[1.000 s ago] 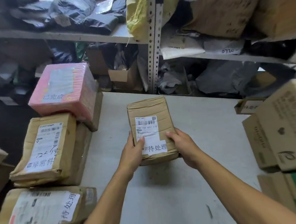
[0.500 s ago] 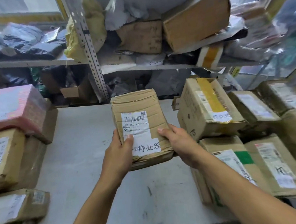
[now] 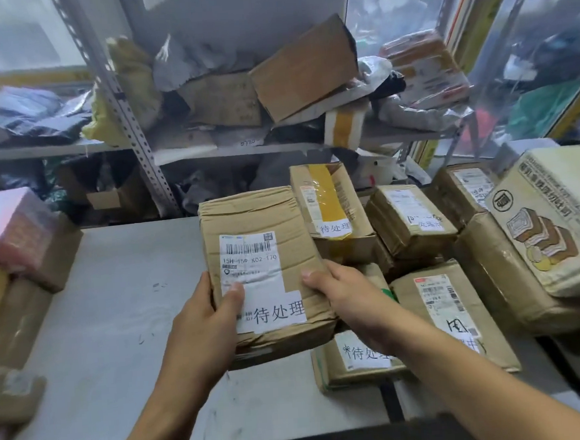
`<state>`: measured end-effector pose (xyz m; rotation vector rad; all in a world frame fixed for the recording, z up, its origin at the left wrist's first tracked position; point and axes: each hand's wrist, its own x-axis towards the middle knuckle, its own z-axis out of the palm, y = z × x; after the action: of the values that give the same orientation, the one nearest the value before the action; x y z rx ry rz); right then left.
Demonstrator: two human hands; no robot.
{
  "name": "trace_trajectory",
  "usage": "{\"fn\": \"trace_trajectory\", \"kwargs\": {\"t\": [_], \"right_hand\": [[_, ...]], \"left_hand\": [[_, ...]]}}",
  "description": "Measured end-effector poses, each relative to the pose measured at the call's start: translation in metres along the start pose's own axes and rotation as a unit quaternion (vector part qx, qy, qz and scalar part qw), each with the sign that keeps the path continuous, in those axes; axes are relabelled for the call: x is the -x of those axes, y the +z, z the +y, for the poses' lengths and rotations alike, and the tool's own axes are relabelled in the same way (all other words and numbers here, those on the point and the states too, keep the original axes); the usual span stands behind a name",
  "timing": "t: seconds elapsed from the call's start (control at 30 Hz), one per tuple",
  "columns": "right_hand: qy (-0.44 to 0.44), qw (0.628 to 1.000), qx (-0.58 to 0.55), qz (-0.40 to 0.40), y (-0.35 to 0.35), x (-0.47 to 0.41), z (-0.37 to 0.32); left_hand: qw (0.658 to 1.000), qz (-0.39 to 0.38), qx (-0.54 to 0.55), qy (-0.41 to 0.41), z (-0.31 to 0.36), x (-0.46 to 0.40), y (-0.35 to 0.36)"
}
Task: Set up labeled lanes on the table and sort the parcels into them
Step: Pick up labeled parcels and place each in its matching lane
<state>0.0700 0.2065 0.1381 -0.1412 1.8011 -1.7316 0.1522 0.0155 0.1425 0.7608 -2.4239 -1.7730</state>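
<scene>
Both hands clasp 1 brown parcel [image 3: 265, 273]: the left hand [image 3: 203, 325] has its thumb pressed on the shipping label, the right hand [image 3: 349, 301] curls round the right edge. Held above the grey table [image 3: 117, 318], the parcel has swung rightward within the last second, from the left stacks toward the right pile, just beside a box tagged 待处理 [image 3: 332, 213]. Its own tag reads the same, so this looks like its lane.
</scene>
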Motion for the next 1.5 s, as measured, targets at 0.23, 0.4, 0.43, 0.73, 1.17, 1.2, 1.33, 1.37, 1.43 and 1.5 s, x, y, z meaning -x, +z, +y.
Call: {"fn": "trace_trajectory", "kwargs": {"t": [0.23, 0.4, 0.43, 0.73, 1.17, 1.2, 1.33, 1.37, 1.43, 1.5], "right_hand": [[0.023, 0.999, 0.018, -0.017, -0.034, 0.04, 0.021], [0.034, 0.999, 0.006, -0.002, -0.058, 0.058, 0.035], [0.037, 0.999, 0.011, 0.004, -0.063, 0.061, 0.037], [0.05, 0.997, 0.037, 0.054, -0.102, 0.063, 0.046], [0.05, 0.994, 0.069, 0.07, -0.126, 0.045, 0.072], [0.05, 0.994, 0.073, 0.069, -0.125, 0.045, 0.074], [0.037, 0.993, 0.093, 0.069, -0.125, 0.044, 0.082], [0.034, 0.992, 0.096, 0.068, -0.125, 0.045, 0.083], [0.031, 0.993, 0.09, 0.063, -0.126, 0.045, 0.084], [0.033, 0.995, 0.075, 0.055, -0.128, 0.045, 0.086]], "left_hand": [[0.998, -0.054, -0.022, -0.031, 0.003, 0.032, 0.026], [0.994, -0.09, -0.032, -0.045, -0.003, 0.04, 0.048], [0.993, -0.098, -0.034, -0.048, -0.003, 0.041, 0.054], [0.99, -0.131, -0.027, -0.041, 0.002, 0.03, 0.099], [0.992, -0.115, -0.019, -0.042, -0.011, 0.017, 0.123], [0.993, -0.113, -0.021, -0.041, -0.013, 0.016, 0.123], [0.994, -0.098, -0.036, -0.041, -0.018, 0.019, 0.124], [0.994, -0.094, -0.032, -0.044, -0.019, 0.02, 0.125], [0.995, -0.091, -0.024, -0.047, -0.018, 0.021, 0.128], [0.995, -0.092, -0.014, -0.045, -0.017, 0.021, 0.131]]}}
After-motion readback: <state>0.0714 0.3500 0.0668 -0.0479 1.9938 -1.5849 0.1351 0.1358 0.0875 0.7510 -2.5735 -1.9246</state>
